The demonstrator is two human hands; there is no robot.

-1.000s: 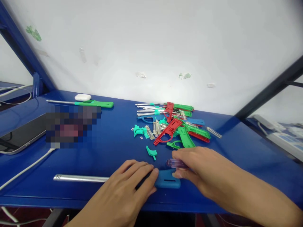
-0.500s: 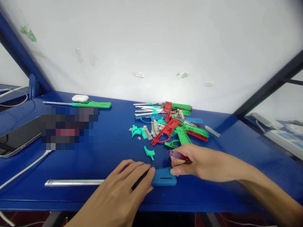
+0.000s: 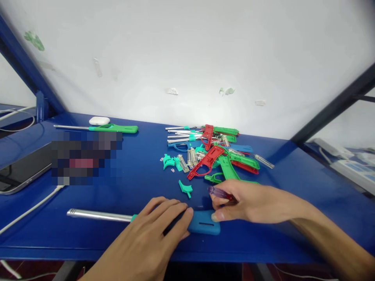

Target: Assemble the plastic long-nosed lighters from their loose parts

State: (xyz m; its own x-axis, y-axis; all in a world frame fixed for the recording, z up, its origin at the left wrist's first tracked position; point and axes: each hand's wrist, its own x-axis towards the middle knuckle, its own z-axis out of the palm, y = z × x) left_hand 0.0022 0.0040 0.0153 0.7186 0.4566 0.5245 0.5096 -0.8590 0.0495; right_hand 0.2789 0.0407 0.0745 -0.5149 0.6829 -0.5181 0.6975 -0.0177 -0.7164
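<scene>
While a broad, glossy blue table point(image 3: 140, 156) is bearing the work, a heap of loose lighter parts point(image 3: 215, 154) is spreading near its far edge, below the white wall point(image 3: 146, 47): red and green plastic handle halves point(image 3: 227, 169), silver metal tubes point(image 3: 181, 137) and clear fuel cylinders point(image 3: 193, 157). Near the front edge, a blue plastic lighter with a long silver barrel point(image 3: 202, 218) is lying under the person's left hand point(image 3: 156, 226), whose grip is closing over its handle. Judging by its outline, this lighter is looking complete or nearly so, though much is hiding under the fingers. Farther back on the left, a green plastic lighter with a thin silver barrel point(image 3: 123, 128) is also looking whole. Two lighters are thus appearing assembled, while the heap seems to be holding parts for several more; whether parts are being joined or separated, and so which share is counting as done, is not showing. The right hand point(image 3: 246, 205) is gripping a slim, translucent purple tool point(image 3: 221, 192), its thumb apparently resting on the blue handle's end. Smallest of all, a curved teal plastic piece point(image 3: 185, 189) is lying alone between the heap and the left hand.
</scene>
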